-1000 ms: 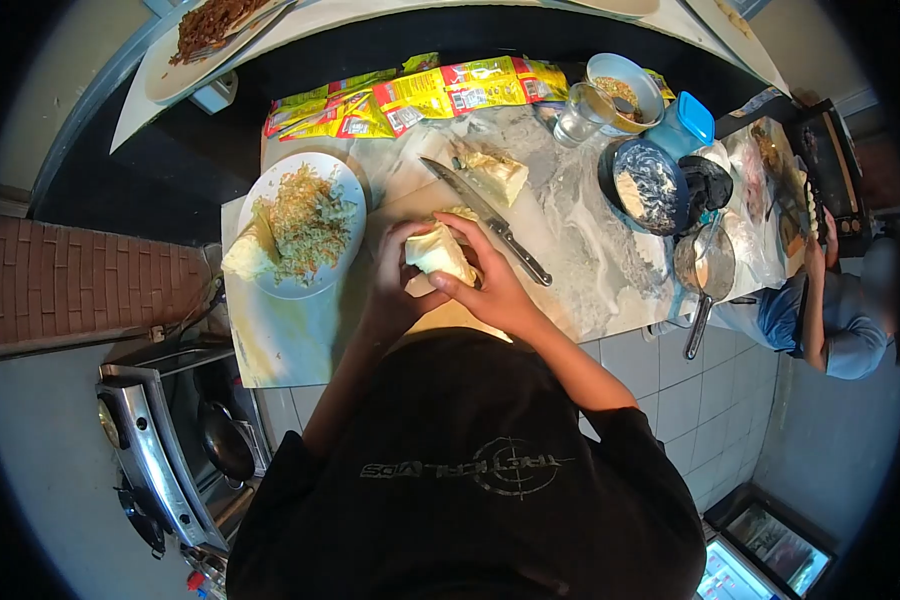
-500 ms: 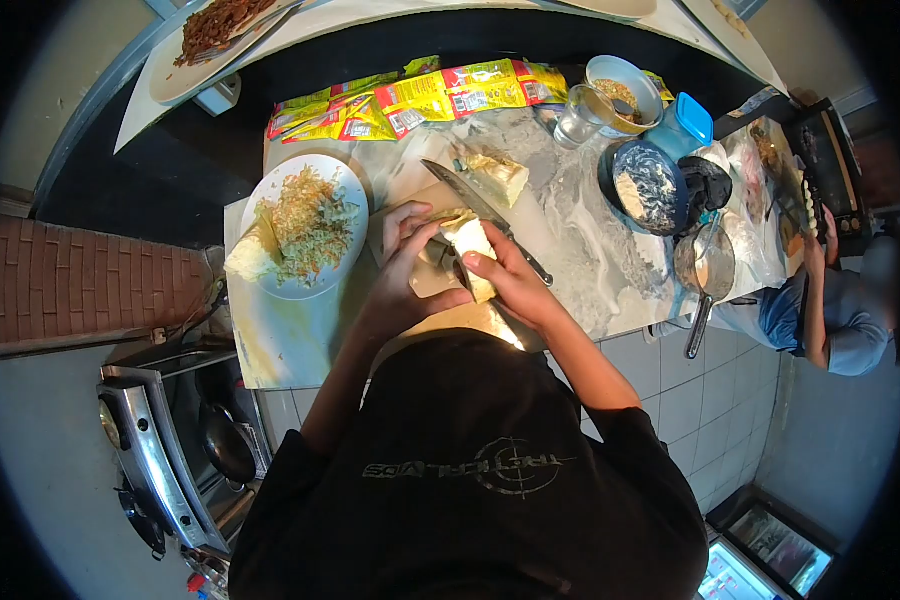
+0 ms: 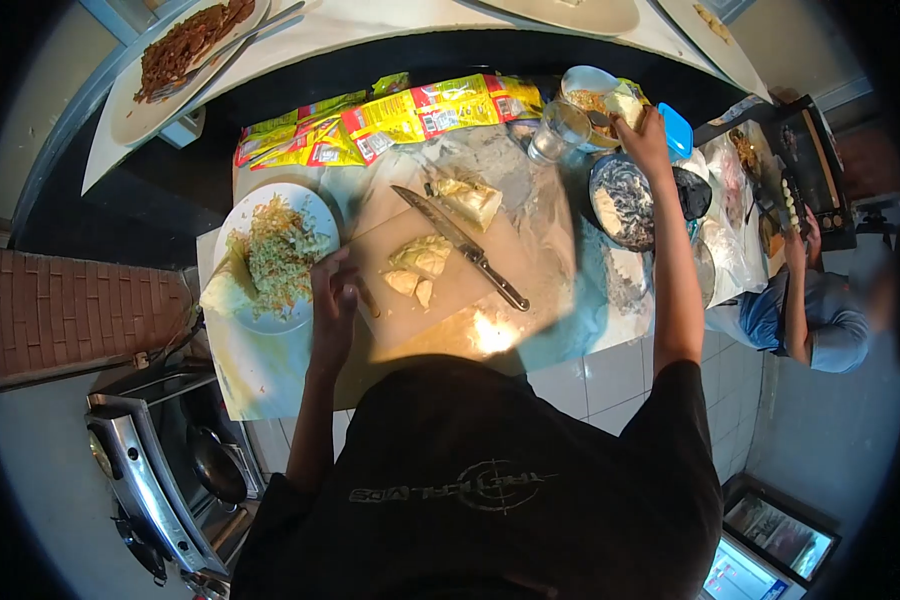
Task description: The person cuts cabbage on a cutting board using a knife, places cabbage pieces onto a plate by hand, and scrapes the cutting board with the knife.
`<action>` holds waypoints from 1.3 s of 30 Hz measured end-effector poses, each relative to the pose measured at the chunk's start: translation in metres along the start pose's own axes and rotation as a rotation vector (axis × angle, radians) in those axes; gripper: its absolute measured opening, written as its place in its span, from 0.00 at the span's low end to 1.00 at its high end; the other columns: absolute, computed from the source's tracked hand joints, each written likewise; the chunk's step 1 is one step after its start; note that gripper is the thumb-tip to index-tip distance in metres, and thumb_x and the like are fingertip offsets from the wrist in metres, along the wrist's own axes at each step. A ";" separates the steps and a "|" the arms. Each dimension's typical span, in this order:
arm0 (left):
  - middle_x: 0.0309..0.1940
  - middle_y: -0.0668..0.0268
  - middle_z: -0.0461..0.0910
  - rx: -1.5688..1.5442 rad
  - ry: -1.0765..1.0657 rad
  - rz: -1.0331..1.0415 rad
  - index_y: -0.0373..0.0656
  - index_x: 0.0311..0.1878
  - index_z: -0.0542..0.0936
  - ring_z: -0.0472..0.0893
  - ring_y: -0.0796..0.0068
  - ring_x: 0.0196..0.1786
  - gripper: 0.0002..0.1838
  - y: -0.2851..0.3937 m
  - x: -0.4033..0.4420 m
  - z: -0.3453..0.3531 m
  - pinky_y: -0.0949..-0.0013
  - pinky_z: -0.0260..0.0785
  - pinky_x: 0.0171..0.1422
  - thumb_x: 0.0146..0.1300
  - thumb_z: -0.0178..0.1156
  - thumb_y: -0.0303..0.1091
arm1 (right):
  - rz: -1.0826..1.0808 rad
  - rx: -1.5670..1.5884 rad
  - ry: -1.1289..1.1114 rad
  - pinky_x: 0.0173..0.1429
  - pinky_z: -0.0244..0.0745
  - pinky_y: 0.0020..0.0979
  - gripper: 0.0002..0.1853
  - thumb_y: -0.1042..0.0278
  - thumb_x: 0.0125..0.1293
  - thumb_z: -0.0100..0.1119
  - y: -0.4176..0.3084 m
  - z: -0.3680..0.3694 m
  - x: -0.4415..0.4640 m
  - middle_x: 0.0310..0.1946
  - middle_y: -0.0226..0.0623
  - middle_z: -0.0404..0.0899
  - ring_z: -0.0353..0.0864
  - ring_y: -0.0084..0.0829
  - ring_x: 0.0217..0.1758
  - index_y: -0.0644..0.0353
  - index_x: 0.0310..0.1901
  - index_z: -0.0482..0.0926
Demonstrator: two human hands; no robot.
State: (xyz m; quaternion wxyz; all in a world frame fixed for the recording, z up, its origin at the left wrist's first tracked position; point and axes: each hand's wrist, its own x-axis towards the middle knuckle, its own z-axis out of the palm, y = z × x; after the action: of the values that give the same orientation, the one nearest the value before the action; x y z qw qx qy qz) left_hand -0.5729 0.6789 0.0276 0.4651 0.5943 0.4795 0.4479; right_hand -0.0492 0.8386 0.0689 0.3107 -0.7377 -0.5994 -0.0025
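Note:
My right hand [image 3: 644, 140] is stretched to the back right, gripping a pale cabbage piece [image 3: 625, 106] over a bowl [image 3: 588, 82] with brownish-yellow contents. Loosely curled with fingers apart, my left hand [image 3: 334, 285] hovers empty between the plate [image 3: 305, 195] and the cutting board [image 3: 385, 325]. Several cut cabbage chunks [image 3: 420, 258] lie on the board. A knife [image 3: 465, 248] rests diagonally across it, beside a larger cabbage wedge [image 3: 470, 203]. Shredded vegetables [image 3: 280, 255] and another pale wedge [image 3: 230, 290] are on the plate.
Yellow seasoning packets [image 3: 420, 115] line the back. A clear glass [image 3: 560, 132] and a dark bowl with white powder [image 3: 622, 205] stand right. Another person [image 3: 815, 305] works at the far right. A stove [image 3: 150, 480] is at lower left.
My right hand has gone from the board to the bowl at the back right with a pale piece. My left hand has let go and drawn left. Cut chunks now show on the board.

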 end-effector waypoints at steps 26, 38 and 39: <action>0.52 0.61 0.74 0.107 -0.028 -0.213 0.41 0.59 0.75 0.78 0.68 0.53 0.16 -0.020 -0.001 0.005 0.64 0.73 0.58 0.70 0.56 0.32 | -0.151 0.161 -0.437 0.45 0.77 0.35 0.18 0.61 0.66 0.65 -0.149 -0.054 -0.074 0.44 0.41 0.82 0.83 0.33 0.44 0.60 0.53 0.78; 0.52 0.62 0.74 0.039 -0.006 -0.202 0.41 0.55 0.78 0.78 0.71 0.52 0.12 -0.025 -0.015 0.003 0.65 0.71 0.59 0.70 0.58 0.31 | -0.252 0.007 -0.943 0.62 0.74 0.47 0.44 0.53 0.51 0.74 -0.185 0.096 -0.111 0.62 0.53 0.70 0.76 0.55 0.60 0.40 0.70 0.63; 0.52 0.62 0.74 0.037 -0.005 -0.202 0.41 0.55 0.78 0.78 0.71 0.52 0.12 -0.029 -0.018 0.002 0.65 0.71 0.59 0.70 0.58 0.31 | -0.267 0.036 -0.879 0.61 0.75 0.43 0.42 0.56 0.53 0.73 -0.183 0.098 -0.113 0.59 0.54 0.72 0.78 0.51 0.59 0.43 0.70 0.64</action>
State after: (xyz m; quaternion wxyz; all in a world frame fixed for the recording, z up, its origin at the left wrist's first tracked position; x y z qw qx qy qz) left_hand -0.5780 0.6642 -0.0024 0.4980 0.5524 0.5441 0.3884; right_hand -0.2795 0.8004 0.0303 0.0364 -0.5796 -0.7640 0.2811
